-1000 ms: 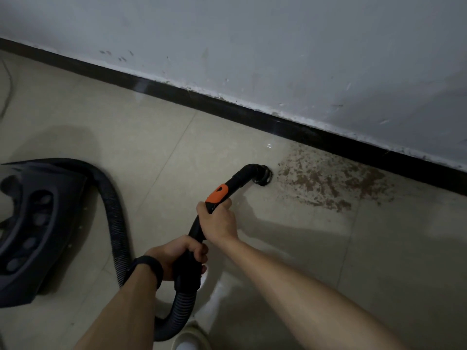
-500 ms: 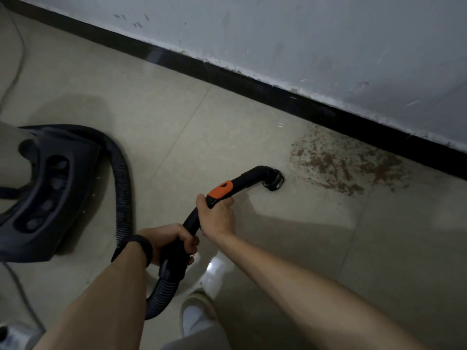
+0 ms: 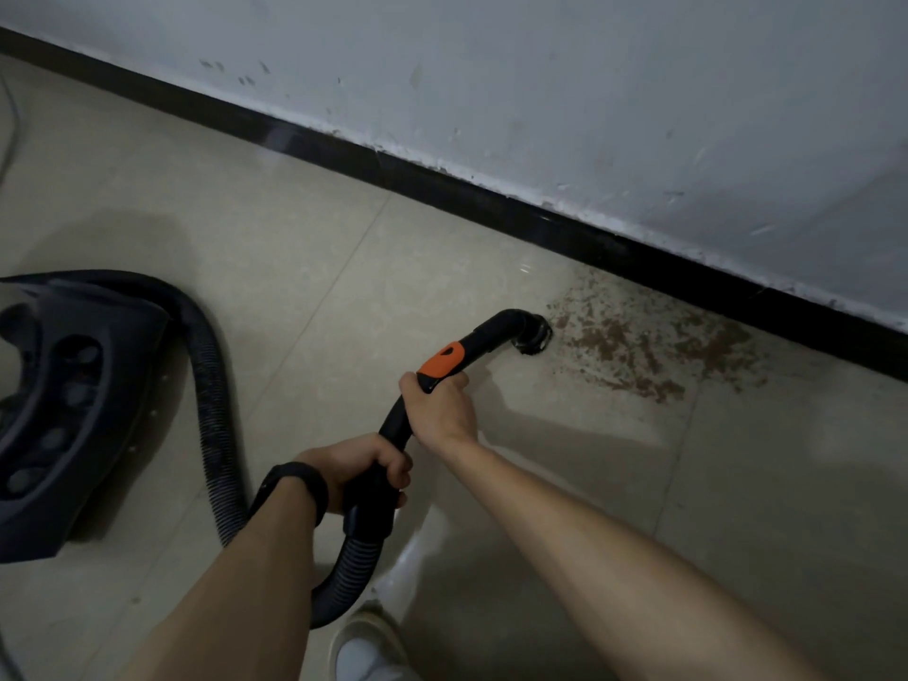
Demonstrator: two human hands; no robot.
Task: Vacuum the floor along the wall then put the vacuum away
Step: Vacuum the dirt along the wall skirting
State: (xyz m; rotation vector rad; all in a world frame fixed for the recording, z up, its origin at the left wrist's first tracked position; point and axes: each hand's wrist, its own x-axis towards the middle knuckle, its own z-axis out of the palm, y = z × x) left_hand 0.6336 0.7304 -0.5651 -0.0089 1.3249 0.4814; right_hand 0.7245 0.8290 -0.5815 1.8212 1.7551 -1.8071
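Observation:
A black vacuum handle [image 3: 484, 334] with an orange button [image 3: 442, 361] curves down to a small round nozzle [image 3: 533, 339] that rests on the beige tiled floor [image 3: 295, 267]. The nozzle sits at the left edge of a patch of brown dirt [image 3: 638, 344] beside the black skirting [image 3: 491, 199]. My right hand [image 3: 442, 410] grips the handle just below the orange button. My left hand [image 3: 354, 466], with a black wristband, grips the cuff where the ribbed hose [image 3: 216, 410] joins the handle. The hose loops back to the dark vacuum body [image 3: 64, 410] at the left.
A grey-white wall [image 3: 589, 90] rises above the skirting. My shoe [image 3: 363, 646] stands on the floor at the bottom middle. A thin cable [image 3: 12, 125] runs along the far left edge.
The nozzle has moved right, back to the left edge of the dirt patch. Both hands keep their grip on the handle and the cuff. The view has shifted slightly.

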